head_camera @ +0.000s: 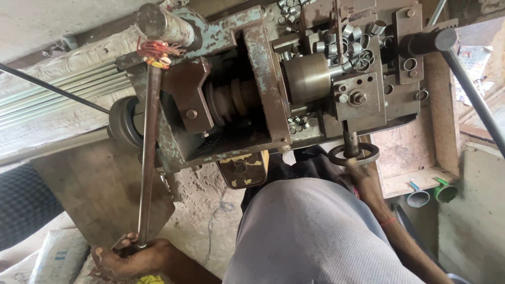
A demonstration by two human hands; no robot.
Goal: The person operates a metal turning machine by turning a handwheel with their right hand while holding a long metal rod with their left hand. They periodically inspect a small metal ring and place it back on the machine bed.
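Lever rod [149,152] on the lathe [252,89] runs from the pivot near the machine's top-left corner down to my left hand [129,257], whose grip is closed fully around its lower end. I judge it stiff, heavy steel; hold it at that end. My right hand [363,176] is curled on the small handwheel [353,154] at the lathe's lower edge. Loose metal rings [347,39] crowd the upper right, near the chuck [307,78].
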